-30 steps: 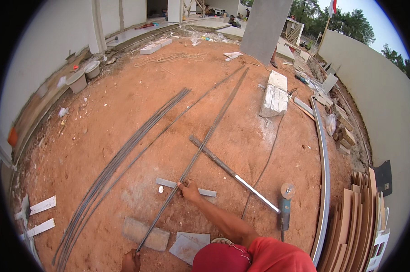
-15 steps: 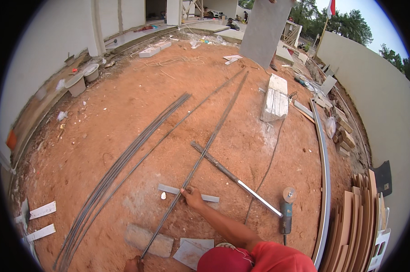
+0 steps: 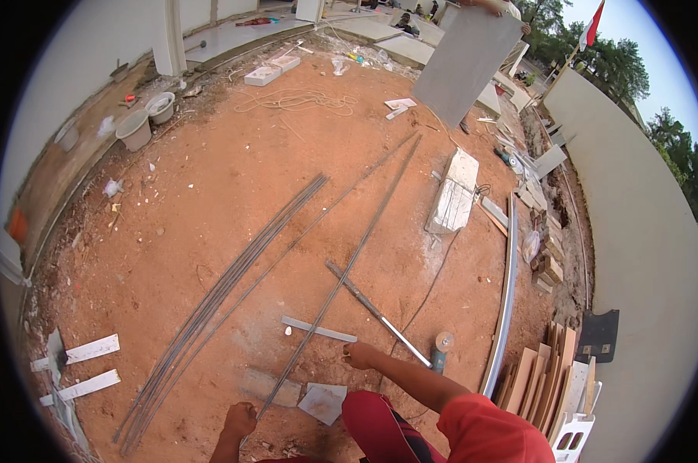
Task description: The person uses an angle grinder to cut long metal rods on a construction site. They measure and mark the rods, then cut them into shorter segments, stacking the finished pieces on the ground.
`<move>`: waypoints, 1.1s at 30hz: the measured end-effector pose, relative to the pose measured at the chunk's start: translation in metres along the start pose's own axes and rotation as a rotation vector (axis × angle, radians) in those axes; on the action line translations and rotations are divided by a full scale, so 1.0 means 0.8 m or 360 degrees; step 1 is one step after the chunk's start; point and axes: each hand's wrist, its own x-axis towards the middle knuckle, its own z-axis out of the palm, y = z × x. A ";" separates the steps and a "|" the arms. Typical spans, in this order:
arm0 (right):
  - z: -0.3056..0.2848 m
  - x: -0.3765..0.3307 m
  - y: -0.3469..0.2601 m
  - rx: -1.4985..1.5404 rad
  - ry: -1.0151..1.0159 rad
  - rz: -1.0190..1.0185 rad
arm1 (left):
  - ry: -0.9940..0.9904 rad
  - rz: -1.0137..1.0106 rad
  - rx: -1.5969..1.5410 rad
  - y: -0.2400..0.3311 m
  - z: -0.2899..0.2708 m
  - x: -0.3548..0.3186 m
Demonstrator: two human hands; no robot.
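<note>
Two long thin steel rods [image 3: 356, 255] run away from me over the ground, close together and crossing a short grey flat bar [image 3: 337, 334]. My left hand [image 3: 241, 419] is closed beside their near end; whether it grips anything is hidden. Clear of the rods, my right hand [image 3: 358, 356] hovers near the flat bar's right end with curled fingers, and their inside is hidden. A dark tube with a silver end [image 3: 395, 332] lies under the rods, pointing toward an angle grinder [image 3: 440, 355] partly covered by my right arm. Left of these lies a bundle of several rods [image 3: 233, 285].
A white block [image 3: 453, 193] stands on the reddish soil, with a cable trailing from it. To the right lie a long metal channel [image 3: 503, 309] and stacked boards [image 3: 545, 378]. Another person holds up a large grey panel [image 3: 468, 62]. Buckets [image 3: 135, 131] line the left wall.
My right hand has left the rods and moved right. The left hand sits slightly farther forward beside their near end. The view has shifted, and the grey panel tilts more.
</note>
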 end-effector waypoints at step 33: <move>-0.249 -0.690 -0.058 0.2450 0.0884 0.2057 | 0.0061 0.1134 -0.0088 1.248 -0.487 -0.182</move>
